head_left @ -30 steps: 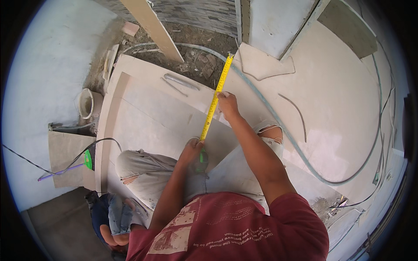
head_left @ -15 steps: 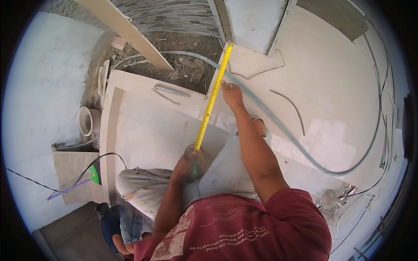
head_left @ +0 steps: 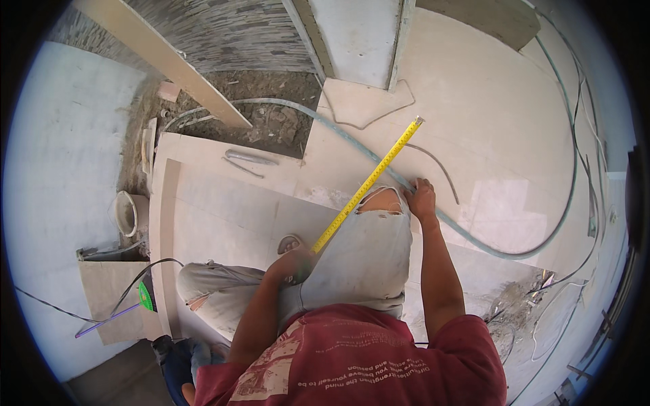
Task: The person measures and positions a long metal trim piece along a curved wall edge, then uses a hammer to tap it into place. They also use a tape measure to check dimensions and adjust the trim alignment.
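Observation:
My left hand (head_left: 289, 264) is closed around a tape measure, whose case is mostly hidden in the fingers. Its yellow blade (head_left: 365, 184) reaches out up and to the right, past my bent knee in torn pale trousers, and its metal-hooked tip hangs free over the pale tiled floor. Beside that knee, my right hand (head_left: 422, 201) has its fingers curled at a grey-green hose (head_left: 474, 238); the hand covers part of the hose. A short bent grey pipe (head_left: 443, 166) lies on the tiles beyond the blade's tip.
Bare soil (head_left: 274, 125) shows in a floor cut-out, with a leaning board (head_left: 169, 64) over it. A doorway post (head_left: 355, 40) stands ahead. On the left are a bucket (head_left: 131, 213) and a black cable (head_left: 132, 284). Another person's clothed leg (head_left: 179, 362) is at lower left.
My right hand has left the tape blade and moved right and nearer, to the hose. The blade has swung to the right, its tip away from the post. My right leg has shifted and the view has turned.

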Motion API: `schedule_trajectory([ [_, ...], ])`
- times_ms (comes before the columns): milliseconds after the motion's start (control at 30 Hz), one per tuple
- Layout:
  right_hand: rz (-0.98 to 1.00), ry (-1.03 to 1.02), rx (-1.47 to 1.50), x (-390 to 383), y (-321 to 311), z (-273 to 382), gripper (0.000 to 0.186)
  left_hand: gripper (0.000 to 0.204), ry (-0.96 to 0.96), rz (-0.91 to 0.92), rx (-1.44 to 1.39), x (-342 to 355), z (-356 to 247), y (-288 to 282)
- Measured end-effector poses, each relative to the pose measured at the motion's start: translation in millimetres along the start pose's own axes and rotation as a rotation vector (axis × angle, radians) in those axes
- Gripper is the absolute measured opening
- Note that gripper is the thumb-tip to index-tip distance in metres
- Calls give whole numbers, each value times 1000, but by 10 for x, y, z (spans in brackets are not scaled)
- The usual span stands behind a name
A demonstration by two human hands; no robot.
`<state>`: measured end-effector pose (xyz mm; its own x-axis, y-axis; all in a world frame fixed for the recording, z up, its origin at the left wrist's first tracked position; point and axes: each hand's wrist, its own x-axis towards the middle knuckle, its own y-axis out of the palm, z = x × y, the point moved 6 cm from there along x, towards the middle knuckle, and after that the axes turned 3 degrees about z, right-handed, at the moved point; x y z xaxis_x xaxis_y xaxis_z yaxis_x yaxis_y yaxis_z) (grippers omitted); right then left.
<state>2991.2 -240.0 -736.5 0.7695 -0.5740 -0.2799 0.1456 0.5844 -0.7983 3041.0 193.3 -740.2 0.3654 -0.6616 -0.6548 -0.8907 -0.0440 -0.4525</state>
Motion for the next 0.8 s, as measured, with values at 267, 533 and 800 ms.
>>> schedule_trajectory([
  [267,-221,-124,161,351,-333,-171,36,45,-58,256,593,260,-262,136],
  [533,-158,-115,158,893,-976,-31,33,38,121,288,634,280,127,256],
  [800,378,11,468,1307,-1115,-82,36,34,178,419,196,205,171,327],
])
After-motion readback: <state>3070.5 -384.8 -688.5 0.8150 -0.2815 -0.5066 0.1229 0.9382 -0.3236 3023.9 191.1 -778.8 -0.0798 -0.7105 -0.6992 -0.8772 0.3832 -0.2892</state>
